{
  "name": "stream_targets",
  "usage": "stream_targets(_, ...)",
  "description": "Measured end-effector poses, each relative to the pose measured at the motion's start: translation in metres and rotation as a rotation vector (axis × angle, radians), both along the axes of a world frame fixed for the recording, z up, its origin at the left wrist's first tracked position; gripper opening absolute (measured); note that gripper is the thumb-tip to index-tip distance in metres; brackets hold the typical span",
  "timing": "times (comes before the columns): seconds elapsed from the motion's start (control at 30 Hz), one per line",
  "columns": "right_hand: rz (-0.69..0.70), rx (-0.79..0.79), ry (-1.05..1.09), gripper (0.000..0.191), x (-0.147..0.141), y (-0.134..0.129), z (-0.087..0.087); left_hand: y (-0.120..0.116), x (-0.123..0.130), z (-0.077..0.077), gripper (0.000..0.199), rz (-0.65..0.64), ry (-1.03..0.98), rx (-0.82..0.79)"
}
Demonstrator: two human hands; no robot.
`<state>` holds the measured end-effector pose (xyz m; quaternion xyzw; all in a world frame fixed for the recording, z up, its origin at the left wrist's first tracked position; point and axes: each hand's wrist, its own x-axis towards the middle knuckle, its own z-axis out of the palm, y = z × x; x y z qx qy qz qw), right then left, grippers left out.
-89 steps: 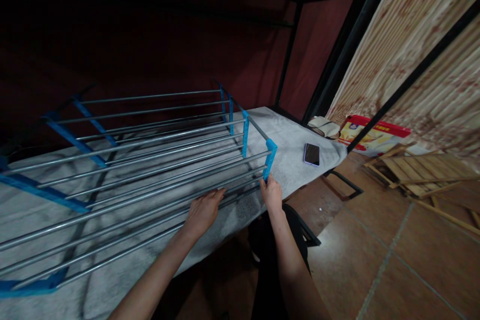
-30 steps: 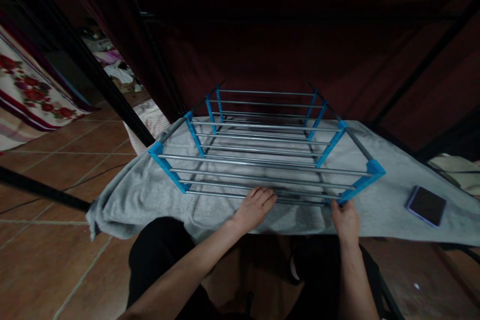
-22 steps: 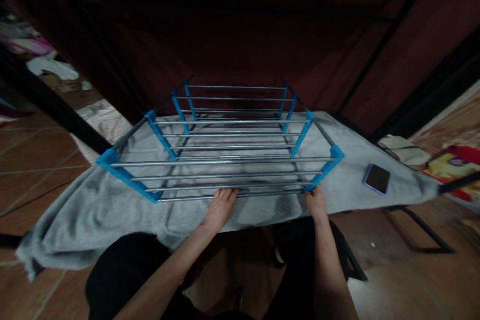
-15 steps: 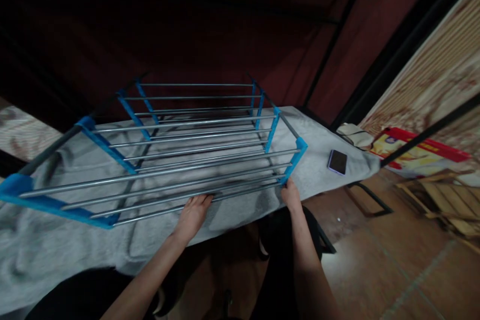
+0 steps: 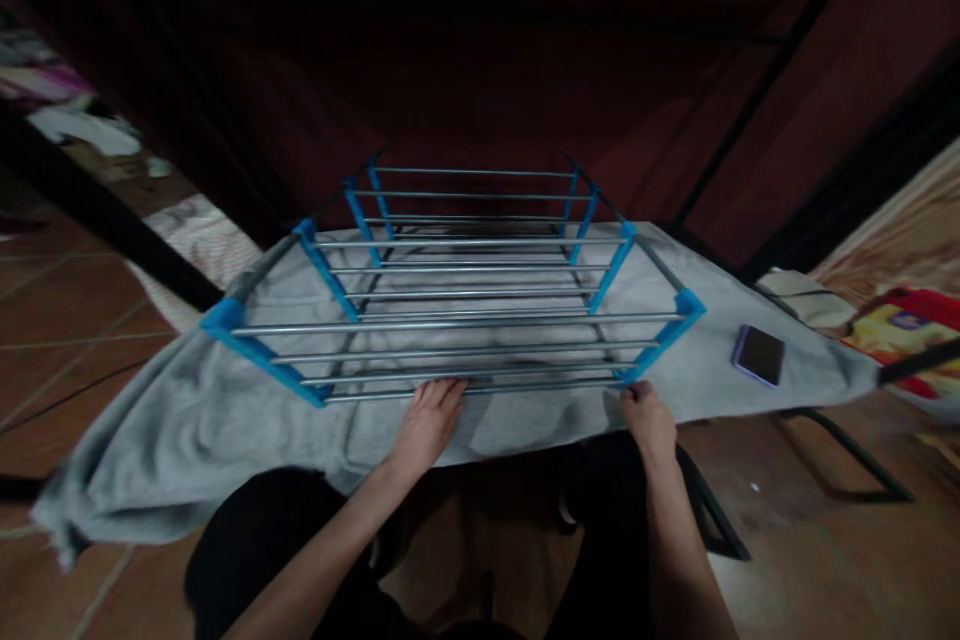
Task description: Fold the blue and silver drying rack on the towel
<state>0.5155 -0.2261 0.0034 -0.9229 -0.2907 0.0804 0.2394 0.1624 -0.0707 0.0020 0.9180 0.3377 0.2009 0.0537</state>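
A shoe rack (image 5: 459,352) of grey metal rods and blue plastic brackets lies on a grey blanket (image 5: 217,430) in front of me. Its several tiers run away from me. My left hand (image 5: 433,415) is at the lowest near rod, left of its middle, fingers together and curled over it. At the near right lower corner, the fingers of my right hand (image 5: 649,422) close on the end of the rack, below a blue bracket (image 5: 660,345). My right fingertips are partly hidden by the hand.
To the right on the blanket lies a phone (image 5: 760,356) in a purple case. Beyond it are a light-coloured bag (image 5: 806,297) and a red and yellow package (image 5: 911,330). A dark red panel (image 5: 480,90) stands behind the rack. Black metal bars (image 5: 112,205) flank the blanket.
My view has swung left, so the rack, phone and hands appear farther right. Both hands stay at about the same places on the rack.
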Motion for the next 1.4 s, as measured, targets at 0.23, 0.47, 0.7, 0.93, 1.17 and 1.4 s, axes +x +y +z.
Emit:
stream_targets(0.23, 0.677, 0.428, -0.104, 0.031, -0.093, 0.025, -0.019, 0.013, -0.119, 0.013, 0.015, 0.546, -0.578, -0.229)
stream_targets(0.47, 0.998, 0.353, -0.397, 0.035, -0.193, 0.090, -0.027, 0.075, -0.167, -0.005, 0.025, 0.711, -0.714, -0.358)
stream_targets(0.7, 0.979, 0.307, -0.467, 0.024, -0.213, 0.121, -0.039, 0.082, -0.168, -0.020, 0.011, 0.632, -0.653, -0.475)
stream_targets(0.93, 0.959, 0.316, -0.447, 0.024, -0.206, 0.118, -0.043, 0.086, -0.171, -0.018, 0.013, 0.603, -0.645, -0.527)
stream_targets(1.17, 0.961, 0.353, -0.413, 0.027, -0.206, 0.117, -0.043, 0.086, -0.166, -0.021, 0.010, 0.602, -0.666, -0.521)
stream_targets(1.4, 0.938, 0.354, -0.428, 0.026, -0.208, 0.117, -0.041, 0.085, -0.165, -0.026, 0.009, 0.605, -0.671, -0.505)
